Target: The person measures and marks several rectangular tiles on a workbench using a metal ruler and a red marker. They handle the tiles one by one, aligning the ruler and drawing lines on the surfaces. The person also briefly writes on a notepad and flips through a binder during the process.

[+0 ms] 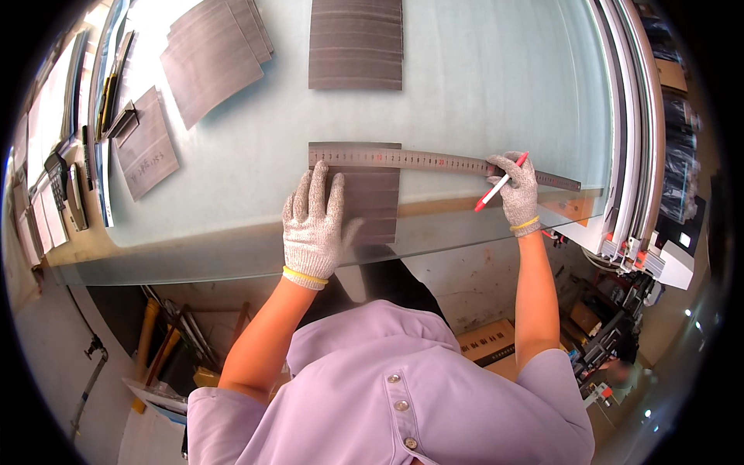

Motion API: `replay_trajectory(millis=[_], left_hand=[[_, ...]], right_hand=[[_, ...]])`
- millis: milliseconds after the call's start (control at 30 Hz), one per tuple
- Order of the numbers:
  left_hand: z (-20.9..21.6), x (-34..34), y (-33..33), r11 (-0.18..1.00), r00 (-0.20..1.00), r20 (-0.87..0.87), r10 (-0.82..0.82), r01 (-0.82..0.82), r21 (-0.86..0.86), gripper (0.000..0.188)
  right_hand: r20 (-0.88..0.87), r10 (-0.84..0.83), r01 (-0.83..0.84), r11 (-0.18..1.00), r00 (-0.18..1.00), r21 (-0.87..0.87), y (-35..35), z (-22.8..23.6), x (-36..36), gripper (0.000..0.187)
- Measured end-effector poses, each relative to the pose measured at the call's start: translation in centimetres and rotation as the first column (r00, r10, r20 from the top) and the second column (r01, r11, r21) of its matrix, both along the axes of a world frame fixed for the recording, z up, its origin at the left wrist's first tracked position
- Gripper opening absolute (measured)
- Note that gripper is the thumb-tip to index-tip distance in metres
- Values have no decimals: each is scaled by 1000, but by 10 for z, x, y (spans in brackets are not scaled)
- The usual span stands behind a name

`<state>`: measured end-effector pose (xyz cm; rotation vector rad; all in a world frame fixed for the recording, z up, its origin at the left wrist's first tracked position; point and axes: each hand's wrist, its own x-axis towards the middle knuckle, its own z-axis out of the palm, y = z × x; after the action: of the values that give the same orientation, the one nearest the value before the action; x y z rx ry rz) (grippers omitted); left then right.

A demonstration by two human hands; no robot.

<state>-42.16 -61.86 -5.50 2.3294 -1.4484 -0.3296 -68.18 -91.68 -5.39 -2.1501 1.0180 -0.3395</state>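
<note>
A long steel ruler (418, 160) lies across a dark grey, streaked rectangular sheet (364, 201) and runs out past its right side over the glass tabletop. My left hand (312, 225), in a knitted glove with a yellow cuff, rests on the sheet's left part. Its fingers are stretched out, with the tips by the ruler's lower edge near its left end. My right hand (518, 194), gloved alike, is closed around a white marker pen with red ends (500, 186). Its fingertips touch the ruler towards the right end.
More grey sheets lie in a stack (356, 46) straight ahead and in a fanned pile (213, 58) at far left. A single sheet with handwriting (147, 147) sits nearer. Knives and a calculator (57, 174) line the left side. A metal rail (632, 116) borders the right.
</note>
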Motion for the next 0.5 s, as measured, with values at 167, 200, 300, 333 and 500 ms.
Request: replay_trajectory(millis=[167, 200, 300, 333, 500], left_hand=[[0, -1, 0, 1000, 1000, -2, 4, -4, 8, 79], [1, 0, -1, 1000, 1000, -5, 3, -3, 13, 79], [2, -1, -2, 1000, 1000, -7, 1, -1, 20, 79], [2, -1, -1, 1000, 1000, -4, -1, 1, 18, 79], [3, -1, -2, 1000, 1000, 0, -1, 1, 22, 80]], right_hand=[[-73, 25, -35, 990, 997, -139, 0, -2, -3, 39], [-85, 24, -37, 988, 996, -152, 1, -2, -2, 38], [-126, 45, -72, 974, 991, -217, 1, 1, 1, 39], [-141, 55, -89, 966, 988, -242, 1, 2, 2, 39], [-167, 30, -75, 959, 986, -273, 2, -3, -1, 39]])
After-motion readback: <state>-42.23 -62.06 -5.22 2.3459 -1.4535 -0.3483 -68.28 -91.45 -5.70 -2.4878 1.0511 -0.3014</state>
